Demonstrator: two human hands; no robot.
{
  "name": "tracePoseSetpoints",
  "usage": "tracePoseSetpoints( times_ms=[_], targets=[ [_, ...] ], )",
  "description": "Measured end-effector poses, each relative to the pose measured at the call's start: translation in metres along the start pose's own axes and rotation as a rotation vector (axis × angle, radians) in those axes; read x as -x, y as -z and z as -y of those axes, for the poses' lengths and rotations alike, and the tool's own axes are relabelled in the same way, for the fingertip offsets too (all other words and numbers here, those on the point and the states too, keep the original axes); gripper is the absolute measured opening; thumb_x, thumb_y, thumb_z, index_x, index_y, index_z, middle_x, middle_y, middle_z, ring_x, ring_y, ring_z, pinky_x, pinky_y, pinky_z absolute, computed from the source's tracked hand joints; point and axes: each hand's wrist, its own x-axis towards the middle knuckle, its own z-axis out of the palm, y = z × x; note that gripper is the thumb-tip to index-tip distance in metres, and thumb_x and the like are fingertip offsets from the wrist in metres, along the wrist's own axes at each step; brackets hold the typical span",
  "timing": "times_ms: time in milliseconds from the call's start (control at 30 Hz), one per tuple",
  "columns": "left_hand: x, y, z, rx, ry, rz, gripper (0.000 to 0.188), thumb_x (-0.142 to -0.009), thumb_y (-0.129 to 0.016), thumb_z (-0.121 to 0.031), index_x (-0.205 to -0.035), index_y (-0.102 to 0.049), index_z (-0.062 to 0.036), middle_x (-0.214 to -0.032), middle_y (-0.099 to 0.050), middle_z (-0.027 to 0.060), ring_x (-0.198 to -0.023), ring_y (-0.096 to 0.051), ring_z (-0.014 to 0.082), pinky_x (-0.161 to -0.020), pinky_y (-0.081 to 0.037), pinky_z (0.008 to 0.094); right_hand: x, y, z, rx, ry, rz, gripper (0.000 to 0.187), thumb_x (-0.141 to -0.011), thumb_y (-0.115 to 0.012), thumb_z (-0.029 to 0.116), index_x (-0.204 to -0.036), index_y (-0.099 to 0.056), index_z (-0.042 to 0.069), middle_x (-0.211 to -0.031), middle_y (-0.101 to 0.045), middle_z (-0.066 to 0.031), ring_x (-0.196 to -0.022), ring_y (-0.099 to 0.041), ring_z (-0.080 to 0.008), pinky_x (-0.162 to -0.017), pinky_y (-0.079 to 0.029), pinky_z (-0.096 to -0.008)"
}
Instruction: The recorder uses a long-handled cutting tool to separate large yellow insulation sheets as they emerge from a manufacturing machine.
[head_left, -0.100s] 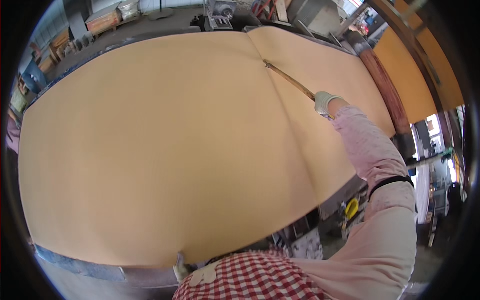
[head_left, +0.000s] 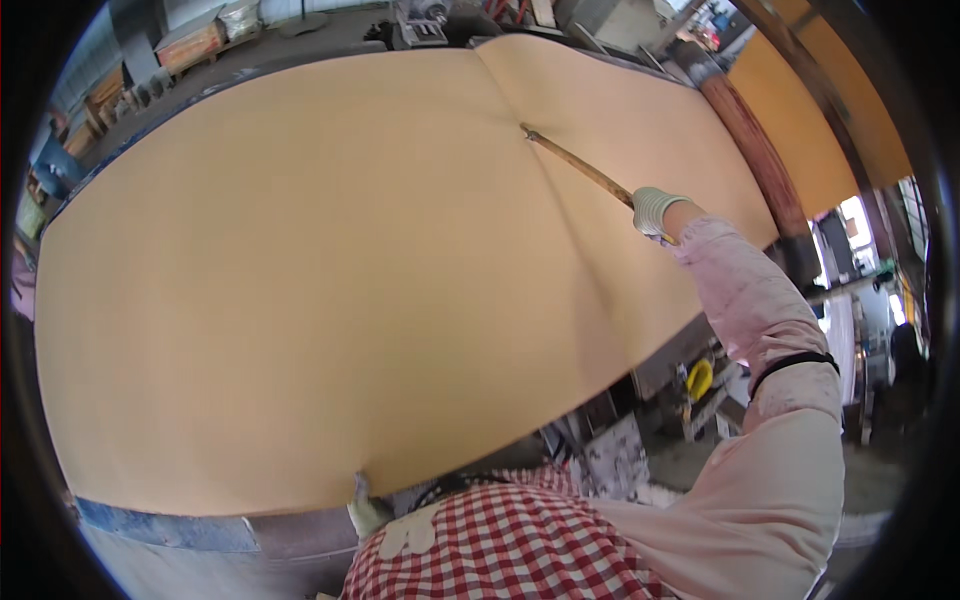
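A large, thin tan sheet [head_left: 300, 270] spreads across most of the view, with a soft crease running from its far edge down its right part. My right hand [head_left: 655, 212], in a pale knitted glove, is closed around a slim wooden stick [head_left: 580, 168]. The stick slants away to the left, and its far tip meets the sheet at the crease. At the sheet's near edge, my gloved left hand [head_left: 368, 510] grips the rim close to my body. One digit lies on top of the sheet; the other fingers are hidden.
Right of the sheet lies a reddish-brown roller [head_left: 750, 145], with an orange-tan panel [head_left: 790, 125] beyond. A blue-grey table edge [head_left: 165, 527] shows at the near left. Machinery [head_left: 420, 25] stands past the far edge. A yellow object [head_left: 699, 379] sits low on the right.
The whole view has shifted slightly. The stick's tip now lies a little farther from the sheet's far edge, and the sheet bulges more right of the crease. Both hands keep their hold.
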Motion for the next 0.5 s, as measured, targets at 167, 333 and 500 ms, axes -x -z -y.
tracePoseSetpoints(
  times_ms=[167, 333, 500],
  targets=[
    [0.015, -0.004, -0.021, 0.03, 0.075, 0.038, 0.028, -0.081, -0.061, -0.029, -0.101, -0.054, -0.0097, -0.084, -0.059, -0.0006, -0.062, -0.054, 0.0101, -0.047, -0.042, 0.0218, 0.143, -0.072, -0.044, -0.207, -0.104, 0.08, 0.018, -0.075, -0.048, -0.003, -0.092, -0.054, -0.006, -0.066, -0.058, -0.0177, -0.052, -0.059, -0.0265, -0.04, -0.047, -0.0373],
    [-0.02, 0.025, -0.015, 0.006, 0.185, -0.005, 0.032, -0.074, -0.069, -0.037, -0.09, -0.056, -0.0123, -0.067, -0.057, -0.0014, -0.047, -0.05, 0.0099, -0.041, -0.039, 0.0214, 0.249, -0.141, -0.075, -0.17, -0.174, 0.114, 0.018, -0.078, -0.051, 0.001, -0.094, -0.058, 0.001, -0.075, -0.062, -0.0191, -0.065, -0.063, -0.0301, -0.05, -0.05, -0.0402],
    [-0.028, 0.03, -0.02, -0.028, 0.154, -0.025, 0.036, -0.074, -0.067, -0.043, -0.085, -0.056, -0.0106, -0.062, -0.056, 0.0007, -0.046, -0.05, 0.011, -0.041, -0.04, 0.0214, 0.302, -0.237, -0.118, -0.507, -0.488, 0.099, 0.019, -0.078, -0.053, 0.009, -0.095, -0.057, 0.001, -0.077, -0.061, -0.0202, -0.074, -0.06, -0.036, -0.067, -0.048, -0.0383]
  ],
)
